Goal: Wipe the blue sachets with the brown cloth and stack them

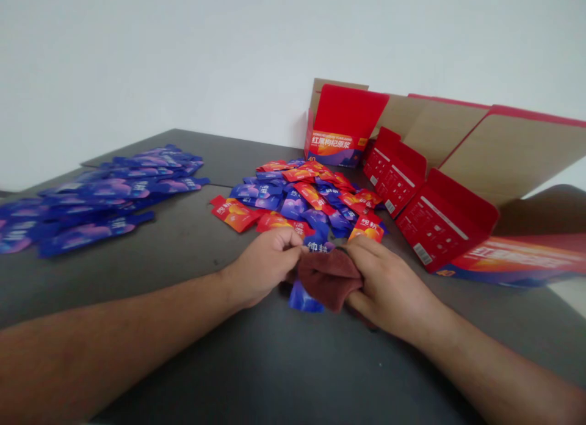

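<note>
My right hand [387,284] is closed on a folded brown cloth [327,272], which lies over the middle of a blue sachet [306,298]. The sachet's lower end and a bit of its printed upper part show beyond the cloth. With thumb and fingers pinched together, my left hand [265,263] grips the left side of the sachet; its fingertips are partly hidden by the cloth. Just past both hands spreads a pile of red sachets [235,214] and blue sachets [293,203].
At the left, several blue pouches [110,196] lie stacked on the dark table [192,254]. Open red cartons [339,126] with raised flaps stand at the back and along the right, one carton [517,260] close to my right forearm. A pale wall rises behind.
</note>
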The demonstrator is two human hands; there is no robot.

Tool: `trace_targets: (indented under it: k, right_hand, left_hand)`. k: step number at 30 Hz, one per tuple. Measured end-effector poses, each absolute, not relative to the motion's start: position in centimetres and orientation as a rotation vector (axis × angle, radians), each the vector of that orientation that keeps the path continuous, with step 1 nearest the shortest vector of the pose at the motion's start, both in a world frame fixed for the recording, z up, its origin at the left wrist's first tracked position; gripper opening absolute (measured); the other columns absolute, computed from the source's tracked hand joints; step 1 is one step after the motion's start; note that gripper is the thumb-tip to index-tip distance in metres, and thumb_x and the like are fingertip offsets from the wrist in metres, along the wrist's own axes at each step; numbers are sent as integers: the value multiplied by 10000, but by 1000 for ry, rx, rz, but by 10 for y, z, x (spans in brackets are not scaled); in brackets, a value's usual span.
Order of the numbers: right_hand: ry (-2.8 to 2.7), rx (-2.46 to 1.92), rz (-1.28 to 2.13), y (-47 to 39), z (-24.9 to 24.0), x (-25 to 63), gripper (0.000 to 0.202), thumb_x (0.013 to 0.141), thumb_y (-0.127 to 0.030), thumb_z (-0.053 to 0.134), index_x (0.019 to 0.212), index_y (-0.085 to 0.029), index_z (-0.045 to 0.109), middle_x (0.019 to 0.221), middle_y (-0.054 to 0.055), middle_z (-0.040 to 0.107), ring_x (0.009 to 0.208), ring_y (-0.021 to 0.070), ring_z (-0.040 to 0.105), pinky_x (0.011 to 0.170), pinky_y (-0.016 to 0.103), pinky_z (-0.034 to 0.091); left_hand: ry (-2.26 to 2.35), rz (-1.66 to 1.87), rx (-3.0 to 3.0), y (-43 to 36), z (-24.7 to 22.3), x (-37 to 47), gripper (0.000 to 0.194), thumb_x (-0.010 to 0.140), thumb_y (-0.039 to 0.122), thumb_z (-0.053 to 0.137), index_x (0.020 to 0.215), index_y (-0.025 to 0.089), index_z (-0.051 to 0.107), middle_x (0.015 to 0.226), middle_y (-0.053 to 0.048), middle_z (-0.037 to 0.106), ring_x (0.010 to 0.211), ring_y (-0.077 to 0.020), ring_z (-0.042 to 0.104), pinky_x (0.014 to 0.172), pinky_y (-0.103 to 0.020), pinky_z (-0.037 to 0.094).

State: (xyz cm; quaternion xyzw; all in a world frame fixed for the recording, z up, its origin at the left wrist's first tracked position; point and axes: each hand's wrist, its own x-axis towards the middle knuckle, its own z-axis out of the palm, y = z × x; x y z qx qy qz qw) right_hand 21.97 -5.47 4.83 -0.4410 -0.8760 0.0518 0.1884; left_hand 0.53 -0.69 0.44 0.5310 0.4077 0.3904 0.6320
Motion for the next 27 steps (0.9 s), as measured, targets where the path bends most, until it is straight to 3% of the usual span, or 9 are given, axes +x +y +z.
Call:
trace_targets:
  k: [8, 13, 20, 27]
  right_hand:
    - [-2662, -1041, 248, -61, 49, 215, 227, 882, -172, 613, 1106, -200, 615, 1025, 54, 642, 958, 227, 596, 812, 348, 493]
    - [-2477, -1223, 129, -56, 47, 222, 234, 817, -133, 634, 1041, -179, 586, 1046, 83, 626, 957, 235, 587, 814, 355, 493]
    - [-2605, -1075, 207, -57, 45, 219, 253, 839, -150, 635, 1082, -199, 586, 1032, 54, 638, 970, 229, 595, 822, 337, 488]
    - [-2456, -1253, 162, -53, 45, 220, 221, 798, -139, 635, 1011, -180, 590, 980, 66, 615, 911, 228, 588, 790, 338, 489]
  left_hand:
    - [974, 925, 1338, -7, 2, 5, 192, 847, 305, 672, 767, 181, 548, 626, 46, 533, 529, -80, 471, 490, -196, 367]
    - [944, 909, 1212, -7, 0, 6, 174, 816, 266, 683, 769, 188, 534, 605, 55, 514, 510, -83, 470, 483, -197, 359]
    - [967, 938, 1389, -5, -2, 4, 190, 844, 284, 670, 741, 182, 548, 615, 44, 517, 535, -84, 470, 488, -201, 356]
    - [922, 923, 1258, -5, -4, 5, 152, 816, 246, 674, 757, 194, 544, 635, 41, 535, 549, -105, 519, 515, -225, 417]
